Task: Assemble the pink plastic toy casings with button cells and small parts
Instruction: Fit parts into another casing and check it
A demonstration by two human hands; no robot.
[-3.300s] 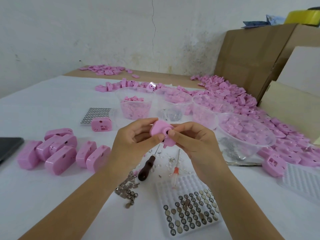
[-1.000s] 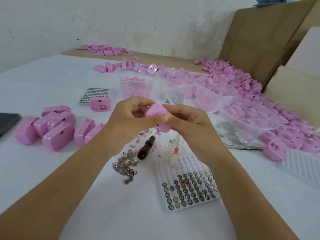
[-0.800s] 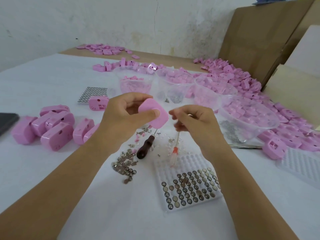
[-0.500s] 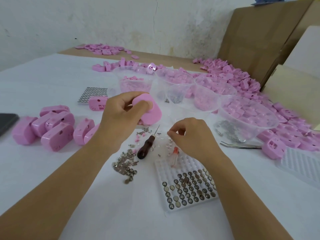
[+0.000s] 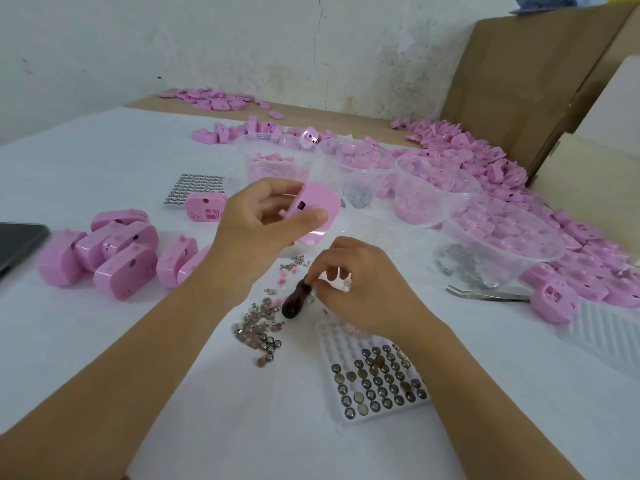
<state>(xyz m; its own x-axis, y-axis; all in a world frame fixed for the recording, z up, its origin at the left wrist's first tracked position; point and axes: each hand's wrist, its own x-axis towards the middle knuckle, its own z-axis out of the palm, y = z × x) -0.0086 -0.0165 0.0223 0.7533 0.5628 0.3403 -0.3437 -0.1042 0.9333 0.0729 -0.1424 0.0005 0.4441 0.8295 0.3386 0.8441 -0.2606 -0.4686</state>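
My left hand [image 5: 256, 223] holds a pink casing [image 5: 317, 209] up above the table, thumb across its side. My right hand [image 5: 353, 285] is down on the white table, fingers curled, its fingertips pinching the upper end of the dark-handled screwdriver [image 5: 294, 304]. A white tray of button cells [image 5: 377, 382] lies just in front of my right wrist. Loose cells and metal contacts [image 5: 259, 329] lie left of the screwdriver. Tiny screws and pink bits [image 5: 292, 266] are scattered beneath the casing.
Several closed pink casings [image 5: 114, 251] are grouped at the left beside a dark phone [image 5: 17, 240]. Clear bowls [image 5: 502, 233] of pink parts and screws stand behind; tweezers [image 5: 485, 294] and an empty tray [image 5: 609, 334] lie right. Cardboard boxes [image 5: 526, 81] rise at back right.
My hands parted after pressing a small part onto the casing. My left hand kept the casing and turned it. My right hand dropped to the table and moved left to the screwdriver handle.
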